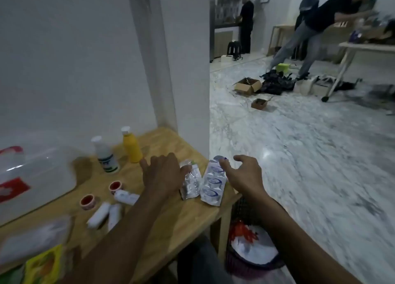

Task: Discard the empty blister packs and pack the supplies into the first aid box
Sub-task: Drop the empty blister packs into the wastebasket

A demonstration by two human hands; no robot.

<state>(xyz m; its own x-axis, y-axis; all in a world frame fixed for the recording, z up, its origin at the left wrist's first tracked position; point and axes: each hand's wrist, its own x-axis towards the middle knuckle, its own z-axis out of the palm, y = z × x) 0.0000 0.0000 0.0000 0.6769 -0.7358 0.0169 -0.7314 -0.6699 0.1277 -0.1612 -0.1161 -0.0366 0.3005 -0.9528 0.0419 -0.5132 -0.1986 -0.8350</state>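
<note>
While both hands (162, 172) spread, blister packs (211, 183) lie between.

I read this as a home interior: marble floor (299, 155), kitchen counter (226, 24) behind, wooden table (171, 215).

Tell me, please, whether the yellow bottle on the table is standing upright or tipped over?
Upright. The yellow bottle stands on its base on the table, white cap on top, beside the white bottle.
</note>
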